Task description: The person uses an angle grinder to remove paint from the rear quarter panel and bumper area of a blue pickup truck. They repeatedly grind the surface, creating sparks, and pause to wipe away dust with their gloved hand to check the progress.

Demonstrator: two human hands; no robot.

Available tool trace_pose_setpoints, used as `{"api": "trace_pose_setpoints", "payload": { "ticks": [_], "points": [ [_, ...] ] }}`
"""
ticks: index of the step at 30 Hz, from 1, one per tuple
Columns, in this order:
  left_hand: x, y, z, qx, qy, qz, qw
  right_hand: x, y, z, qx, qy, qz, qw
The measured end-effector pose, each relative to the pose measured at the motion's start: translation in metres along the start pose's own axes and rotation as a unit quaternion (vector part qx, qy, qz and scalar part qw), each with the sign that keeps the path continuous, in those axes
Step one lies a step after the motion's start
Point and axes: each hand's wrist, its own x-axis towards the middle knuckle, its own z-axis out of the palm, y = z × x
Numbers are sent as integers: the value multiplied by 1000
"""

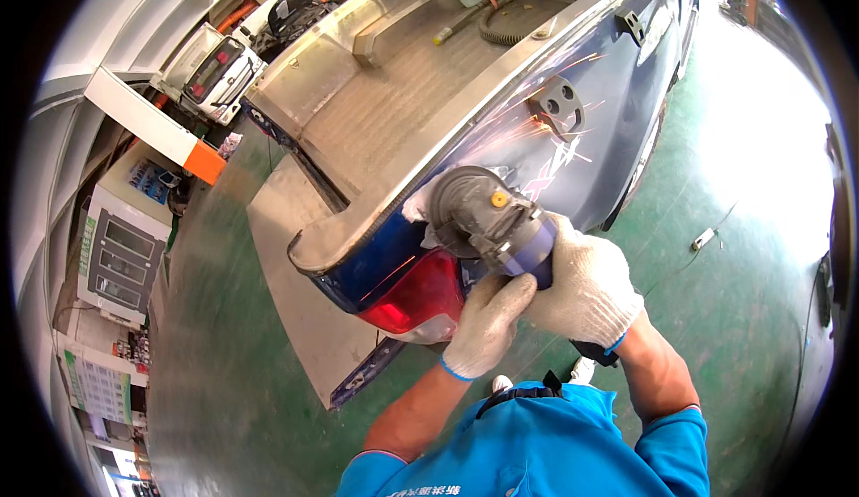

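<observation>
An angle grinder (492,220), dark grey with a yellow button and a round guard, is pressed to the rear side panel of a blue pickup truck bed (573,175). Orange sparks fly from it toward a dark bracket (558,108) on the panel. My right hand (586,287), in a white knitted glove, is wrapped round the grinder's body. My left hand (488,322), gloved alike, closes against the tool's lower side by the red tail light (416,296); its fingertips are partly hidden. Bare, sanded patches show around the grinder, whose disc is mostly hidden by the guard.
The lowered tailgate (300,291) juts out at the left. A corrugated hose (501,32) lies in the truck bed. On the green floor (716,345) at the right is a white power strip (705,238) with a cable. A white vehicle (219,72) stands farther back.
</observation>
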Motion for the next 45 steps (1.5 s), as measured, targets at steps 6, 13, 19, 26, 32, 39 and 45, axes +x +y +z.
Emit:
{"api": "trace_pose_setpoints", "payload": {
  "ticks": [6,13,19,26,32,39,45],
  "points": [
    [-3,-1,-3,28,-9,8,1000,0,-6,-1,-5,-15,19,1000],
    [5,-22,-3,22,7,-20,1000,-6,23,13,10,10,25,1000],
    [12,3,0,54,-12,-14,998,3,9,7,34,12,49,998],
    [12,-3,1,54,-16,15,998,3,12,10,27,15,34,999],
    [8,-14,1,33,22,-6,999,-4,19,14,37,8,38,999],
    [20,-1,4,30,-20,-14,999,3,19,10,33,18,50,998],
    [16,-40,-23,245,-68,-26,967,-27,63,26,108,40,133,984]
  ]
}}
